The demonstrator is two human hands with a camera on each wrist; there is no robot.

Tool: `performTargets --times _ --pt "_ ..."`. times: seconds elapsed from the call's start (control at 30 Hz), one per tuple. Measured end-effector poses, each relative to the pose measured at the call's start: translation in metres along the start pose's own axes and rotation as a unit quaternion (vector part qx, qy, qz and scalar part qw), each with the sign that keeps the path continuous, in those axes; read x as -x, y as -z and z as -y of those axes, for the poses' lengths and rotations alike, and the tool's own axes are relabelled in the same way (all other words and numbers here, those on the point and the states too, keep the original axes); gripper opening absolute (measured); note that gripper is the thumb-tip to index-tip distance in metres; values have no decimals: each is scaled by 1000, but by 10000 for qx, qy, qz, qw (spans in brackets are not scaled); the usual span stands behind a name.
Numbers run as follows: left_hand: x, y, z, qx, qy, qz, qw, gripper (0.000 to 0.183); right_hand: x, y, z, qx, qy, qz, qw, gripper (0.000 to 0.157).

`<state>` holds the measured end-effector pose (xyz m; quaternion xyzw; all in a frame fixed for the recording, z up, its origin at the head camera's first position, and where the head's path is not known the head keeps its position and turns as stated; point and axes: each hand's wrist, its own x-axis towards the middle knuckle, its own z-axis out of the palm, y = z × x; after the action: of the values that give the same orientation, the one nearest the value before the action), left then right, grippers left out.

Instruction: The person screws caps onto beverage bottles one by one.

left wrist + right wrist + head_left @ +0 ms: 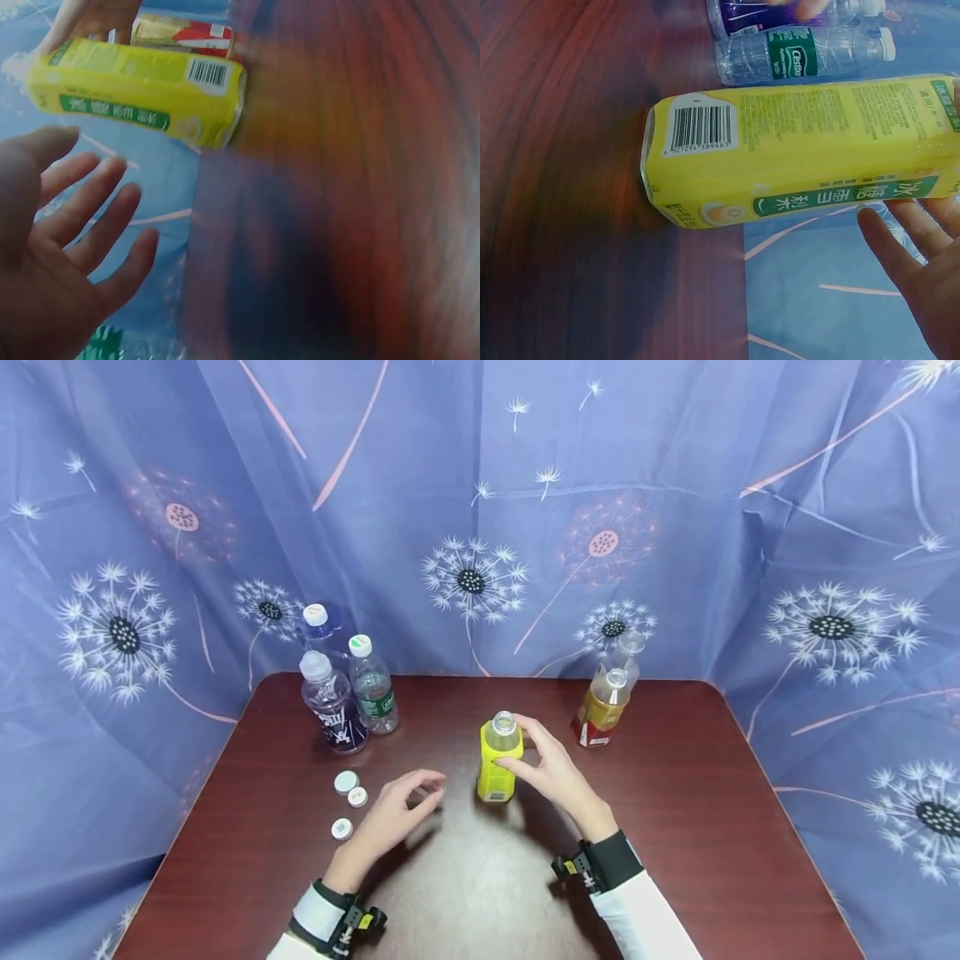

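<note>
The right hand (pixel 553 774) clamps the uncapped yellow bottle (pixel 493 781), upright near the middle of the surface (pixel 480 893), label (pixel 802 120) hiding any contents. The left hand (pixel 393 814), fingers apart, hovers between bottle and three caps (pixel 347 782).

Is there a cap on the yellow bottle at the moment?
No, the head view shows the yellow bottle with a bare, open mouth at its top.
</note>
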<state>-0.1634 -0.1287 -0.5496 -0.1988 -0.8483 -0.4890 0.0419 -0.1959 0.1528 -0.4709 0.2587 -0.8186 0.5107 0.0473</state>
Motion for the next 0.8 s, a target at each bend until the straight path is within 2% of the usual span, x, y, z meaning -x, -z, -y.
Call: performTargets --times 0.07,0.13,0.23,0.33,0.43,0.53,0.63,0.8 --pt "1 11 1 15 -107 164 9998 26 -1 0 -1 -2 -6 26 10000 65" --pt "4 27 5 48 -192 137 9997 26 -2 0 -1 -27 -14 34 10000 65" --pt "5 55 13 58 -245 -280 9993 28 -3 1 -1 -44 16 6 10000 64" --pt "7 83 24 -143 -196 -712 9972 30 -3 2 0 -22 39 -33 10000 62" --pt "10 101 35 -502 -52 -667 9965 33 -3 3 1 -11 13 -82 10000 62" --pt "14 108 45 -994 92 -297 9946 38 -4 0 -11 4 -34 -102 9999 64" --pt "19 107 54 -1543 68 102 9879 40 -5 -4 -28 62 -55 -123 9999 67" --pt "25 100 66 -2178 -85 384 9752 35 -3 -9 -42 23 -52 -127 9999 69"
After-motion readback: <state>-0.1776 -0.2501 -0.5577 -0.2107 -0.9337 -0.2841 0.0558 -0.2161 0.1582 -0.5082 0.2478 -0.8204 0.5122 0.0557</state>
